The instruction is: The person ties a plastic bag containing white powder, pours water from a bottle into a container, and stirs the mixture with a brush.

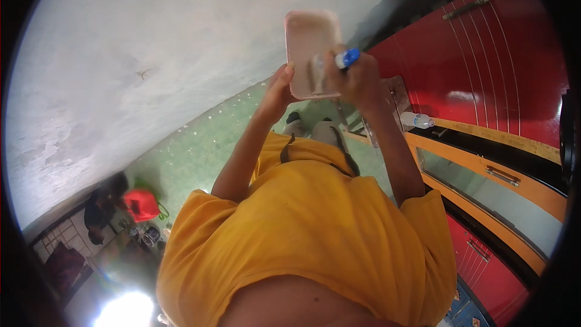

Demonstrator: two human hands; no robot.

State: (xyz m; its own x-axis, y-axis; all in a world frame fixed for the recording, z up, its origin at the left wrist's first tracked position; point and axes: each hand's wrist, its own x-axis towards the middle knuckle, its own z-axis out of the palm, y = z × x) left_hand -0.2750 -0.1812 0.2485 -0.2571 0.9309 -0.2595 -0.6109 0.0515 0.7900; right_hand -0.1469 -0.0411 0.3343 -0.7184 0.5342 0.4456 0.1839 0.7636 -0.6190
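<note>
A pale pink, shallow rectangular tray [307, 42] with rounded corners is held out in front of my body. My left hand [279, 91] is closed on its lower left edge, the thumb lying over the rim. Over the tray's lower right part, my right hand [358, 82] is closed round a whitish tool with a blue end [348, 58]. The blue end sticks out above the fist. Toward the tray's inner face the tool's pale part is smeared by motion, so its exact kind and whether it touches the tray cannot be made out.
A pale, stained wall [145, 42] rises at the left and ahead. Red cabinet doors [478, 60] stand to the right, with a clear plastic bottle [417, 120] lying on the ledge below them. On the green floor [209, 139], a red bag [141, 204] sits at the lower left.
</note>
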